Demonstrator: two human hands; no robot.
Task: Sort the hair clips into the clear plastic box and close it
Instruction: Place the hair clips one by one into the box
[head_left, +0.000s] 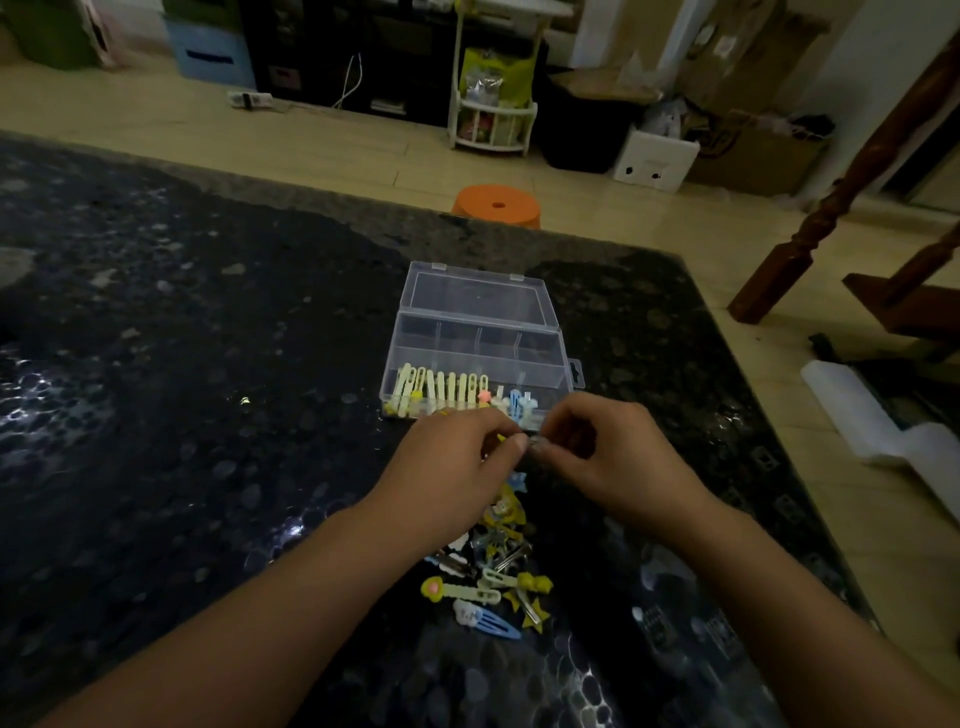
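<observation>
**Box behind the hands, loose clips in front**

A box (475, 343) sits open on a table (156, 364), its lid (475, 296) lying back behind it. A row of clips (447, 391) fills its near compartment. Just before the box, the left hand (457, 467) and right hand (608, 462) meet fingertip to fingertip. Nearer still, between the forearms, lies a pile of clips (493, 577). Beyond the table's far edge stands a stool (496, 205).
</observation>
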